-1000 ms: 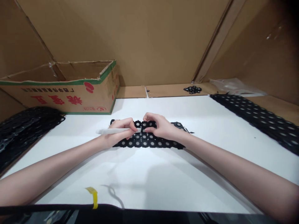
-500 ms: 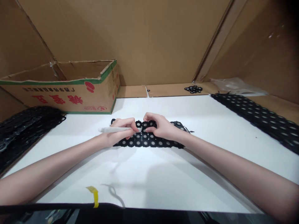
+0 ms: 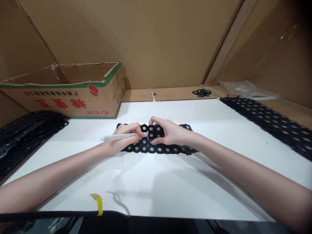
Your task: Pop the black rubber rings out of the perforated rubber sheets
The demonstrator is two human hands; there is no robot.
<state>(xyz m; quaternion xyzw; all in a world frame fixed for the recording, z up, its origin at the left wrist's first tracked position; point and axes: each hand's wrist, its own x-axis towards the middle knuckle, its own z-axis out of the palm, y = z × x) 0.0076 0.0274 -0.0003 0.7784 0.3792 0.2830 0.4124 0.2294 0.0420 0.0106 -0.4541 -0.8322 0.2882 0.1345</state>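
My left hand (image 3: pixel 128 136) is closed around a slim white pen-like tool (image 3: pixel 115 137). The tool's tip meets a black strip of joined rings (image 3: pixel 159 149), whose centres are pale; its exact kind is unclear. The strip lies flat on the white tabletop in several rows. My right hand (image 3: pixel 172 131) grips the strip just right of the tip. Its index finger curls at the far edge and its thumb lies across a lower row, with rings showing between them. Both hands cover parts of the strip.
A cardboard box (image 3: pixel 97 100) stands at the back left, beside a heap of black ring pieces (image 3: pixel 31 130). On the right lies a larger ring sheet (image 3: pixel 268 120). Loose rings (image 3: pixel 201 93) and a plastic bag (image 3: pixel 248 89) lie at the back. Yellow tape (image 3: pixel 99 204) marks the front edge.
My right thumb has moved down toward me, away from the index finger, uncovering more rings between them. My left hand and the tool have barely shifted.
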